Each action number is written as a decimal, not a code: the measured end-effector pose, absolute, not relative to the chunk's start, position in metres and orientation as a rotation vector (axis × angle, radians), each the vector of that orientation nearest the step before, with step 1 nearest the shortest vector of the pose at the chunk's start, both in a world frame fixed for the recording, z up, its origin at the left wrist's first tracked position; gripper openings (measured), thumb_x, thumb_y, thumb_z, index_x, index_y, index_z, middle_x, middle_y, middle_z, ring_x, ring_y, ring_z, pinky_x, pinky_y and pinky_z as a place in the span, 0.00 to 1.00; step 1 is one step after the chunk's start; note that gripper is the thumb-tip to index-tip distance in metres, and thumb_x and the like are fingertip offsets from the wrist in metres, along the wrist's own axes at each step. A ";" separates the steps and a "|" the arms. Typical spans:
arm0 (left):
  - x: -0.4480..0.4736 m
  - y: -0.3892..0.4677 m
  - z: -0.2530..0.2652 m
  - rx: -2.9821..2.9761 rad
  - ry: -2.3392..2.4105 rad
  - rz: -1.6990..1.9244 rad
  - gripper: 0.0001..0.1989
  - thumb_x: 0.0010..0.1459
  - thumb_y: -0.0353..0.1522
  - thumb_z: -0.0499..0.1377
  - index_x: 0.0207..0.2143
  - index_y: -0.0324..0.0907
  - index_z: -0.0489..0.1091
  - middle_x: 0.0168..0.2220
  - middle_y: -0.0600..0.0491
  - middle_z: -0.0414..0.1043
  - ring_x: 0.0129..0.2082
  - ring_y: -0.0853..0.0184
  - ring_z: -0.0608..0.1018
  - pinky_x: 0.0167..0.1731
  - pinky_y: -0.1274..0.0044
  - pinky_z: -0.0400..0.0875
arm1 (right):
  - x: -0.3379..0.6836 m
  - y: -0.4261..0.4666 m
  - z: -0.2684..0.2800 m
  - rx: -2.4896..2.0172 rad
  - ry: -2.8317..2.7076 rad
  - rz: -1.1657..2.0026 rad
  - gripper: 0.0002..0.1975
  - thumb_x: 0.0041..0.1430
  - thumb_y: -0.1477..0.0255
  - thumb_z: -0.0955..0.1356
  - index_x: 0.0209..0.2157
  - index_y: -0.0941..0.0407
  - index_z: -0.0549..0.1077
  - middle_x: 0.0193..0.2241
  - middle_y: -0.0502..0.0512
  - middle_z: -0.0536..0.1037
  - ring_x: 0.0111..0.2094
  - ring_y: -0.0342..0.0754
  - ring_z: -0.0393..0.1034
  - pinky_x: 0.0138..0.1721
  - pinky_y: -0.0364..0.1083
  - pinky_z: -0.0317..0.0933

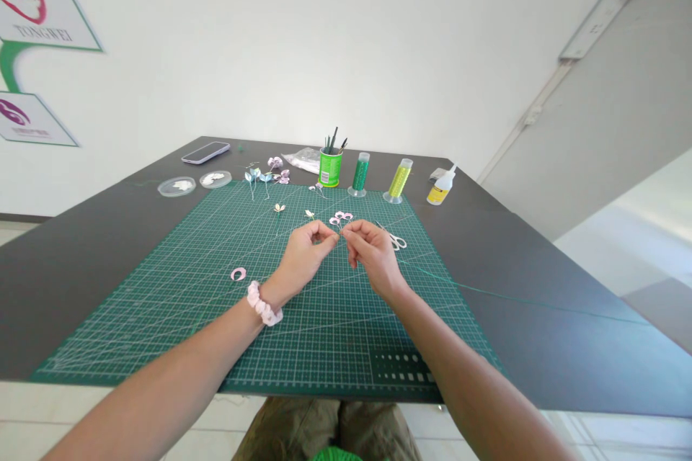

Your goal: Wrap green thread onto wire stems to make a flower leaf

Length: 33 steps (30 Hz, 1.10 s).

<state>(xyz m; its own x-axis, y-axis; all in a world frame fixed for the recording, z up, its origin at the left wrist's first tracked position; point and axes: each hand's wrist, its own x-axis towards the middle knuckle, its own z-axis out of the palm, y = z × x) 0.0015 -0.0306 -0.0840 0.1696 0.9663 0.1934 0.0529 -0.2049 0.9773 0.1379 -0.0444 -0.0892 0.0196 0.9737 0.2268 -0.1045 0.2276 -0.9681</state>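
Over the cutting mat, my left hand (305,253) and my right hand (373,253) meet fingertip to fingertip, each closed in a pinch. Thin wire stems run into the pinched fingertips, topped by pink-and-white petal loops (340,217) just beyond them. Which stem each hand grips is too small to tell. White-handled scissors (398,241) lie beside my right hand, partly hidden by it. A loose pink petal ring (238,274) rests left of my left hand. Small flower pieces (279,209) sit beyond my left hand.
The green cutting mat (178,317) covers the near tabletop. Behind it stand a green can of tools (329,167), a green thread spool (360,174), a yellow-green spool (399,180) and a glue bottle (441,187). Farther left are two shallow dishes (176,187), finished flowers (264,177) and a phone (206,153).
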 end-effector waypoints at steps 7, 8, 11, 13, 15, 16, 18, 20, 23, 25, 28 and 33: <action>0.002 -0.035 -0.077 1.684 1.115 1.259 0.07 0.49 0.28 0.59 0.20 0.42 0.67 0.22 0.57 0.67 0.25 0.69 0.67 0.32 0.75 0.62 | 0.138 -0.044 -0.090 -0.989 -1.250 1.050 0.09 0.52 0.67 0.68 0.23 0.55 0.69 0.11 0.40 0.63 0.11 0.37 0.54 0.14 0.39 0.51; 0.002 -0.036 -0.076 1.710 1.130 1.262 0.07 0.49 0.27 0.59 0.20 0.42 0.66 0.22 0.57 0.67 0.25 0.68 0.68 0.33 0.75 0.62 | 0.138 -0.044 -0.090 -0.991 -1.254 1.045 0.09 0.51 0.67 0.69 0.23 0.55 0.69 0.11 0.40 0.63 0.11 0.38 0.54 0.14 0.39 0.50; 0.003 -0.037 -0.076 1.764 1.157 1.255 0.08 0.50 0.26 0.59 0.20 0.42 0.66 0.22 0.57 0.68 0.26 0.68 0.68 0.34 0.74 0.62 | 0.137 -0.043 -0.091 -0.995 -1.261 1.034 0.08 0.51 0.67 0.69 0.23 0.55 0.69 0.11 0.40 0.63 0.11 0.38 0.54 0.13 0.39 0.50; 0.003 -0.037 -0.077 1.764 1.156 1.251 0.08 0.50 0.26 0.59 0.20 0.42 0.66 0.22 0.57 0.68 0.26 0.68 0.68 0.34 0.74 0.62 | 0.137 -0.044 -0.090 -0.994 -1.263 1.025 0.08 0.51 0.68 0.69 0.23 0.55 0.68 0.11 0.40 0.62 0.11 0.37 0.54 0.13 0.39 0.50; 0.002 -0.036 -0.078 1.718 1.123 1.233 0.07 0.50 0.26 0.59 0.20 0.42 0.67 0.22 0.57 0.67 0.26 0.68 0.68 0.34 0.74 0.61 | 0.137 -0.044 -0.090 -0.993 -1.265 1.015 0.08 0.51 0.68 0.69 0.22 0.55 0.68 0.11 0.40 0.62 0.11 0.37 0.54 0.13 0.39 0.50; 0.002 -0.035 -0.079 1.666 1.095 1.217 0.07 0.50 0.27 0.59 0.21 0.41 0.67 0.22 0.57 0.66 0.25 0.69 0.67 0.33 0.75 0.60 | 0.137 -0.044 -0.090 -0.991 -1.266 1.013 0.09 0.51 0.68 0.69 0.22 0.55 0.68 0.11 0.40 0.62 0.11 0.37 0.54 0.13 0.39 0.50; 0.002 -0.033 -0.081 1.489 1.002 1.168 0.06 0.49 0.28 0.61 0.21 0.41 0.68 0.21 0.59 0.64 0.24 0.70 0.65 0.31 0.76 0.59 | 0.138 -0.044 -0.090 -0.980 -1.267 1.016 0.09 0.51 0.68 0.69 0.22 0.55 0.68 0.12 0.40 0.62 0.11 0.37 0.54 0.13 0.39 0.50; 0.002 -0.031 -0.082 1.263 0.865 1.089 0.07 0.49 0.30 0.62 0.21 0.40 0.68 0.21 0.59 0.64 0.25 0.71 0.65 0.31 0.77 0.59 | 0.138 -0.044 -0.090 -0.960 -1.271 1.026 0.09 0.52 0.67 0.69 0.23 0.55 0.68 0.12 0.40 0.62 0.11 0.37 0.53 0.13 0.39 0.50; 0.001 -0.029 -0.083 1.067 0.704 0.951 0.09 0.50 0.34 0.61 0.21 0.39 0.69 0.23 0.56 0.67 0.26 0.71 0.67 0.33 0.77 0.61 | 0.139 -0.045 -0.090 -0.918 -1.280 1.053 0.09 0.52 0.66 0.69 0.23 0.55 0.68 0.12 0.40 0.63 0.11 0.37 0.53 0.13 0.39 0.50; -0.001 -0.027 -0.083 1.031 0.667 0.883 0.11 0.50 0.35 0.60 0.21 0.38 0.69 0.23 0.55 0.68 0.26 0.70 0.69 0.33 0.76 0.63 | 0.139 -0.045 -0.089 -0.895 -1.279 1.069 0.09 0.53 0.66 0.69 0.24 0.55 0.69 0.13 0.40 0.63 0.12 0.37 0.54 0.13 0.39 0.51; -0.003 -0.025 -0.085 0.967 0.618 0.802 0.11 0.49 0.36 0.61 0.21 0.38 0.69 0.22 0.55 0.67 0.26 0.70 0.71 0.33 0.75 0.65 | 0.138 -0.046 -0.089 -0.875 -1.268 1.089 0.09 0.53 0.66 0.69 0.24 0.55 0.69 0.12 0.40 0.63 0.12 0.37 0.53 0.14 0.39 0.52; -0.003 -0.022 -0.088 0.875 0.550 0.727 0.11 0.48 0.35 0.63 0.21 0.37 0.69 0.23 0.55 0.66 0.27 0.69 0.73 0.37 0.72 0.68 | 0.139 -0.046 -0.089 -0.860 -1.263 1.109 0.09 0.53 0.66 0.69 0.24 0.56 0.70 0.12 0.40 0.63 0.12 0.36 0.53 0.14 0.39 0.52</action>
<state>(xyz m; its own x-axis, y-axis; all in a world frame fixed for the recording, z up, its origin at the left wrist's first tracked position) -0.0034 -0.0216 -0.0875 0.6369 0.7586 -0.1373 -0.3376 0.4346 0.8350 0.1388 -0.0463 -0.0893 -0.0398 0.9578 0.2846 -0.1579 0.2752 -0.9483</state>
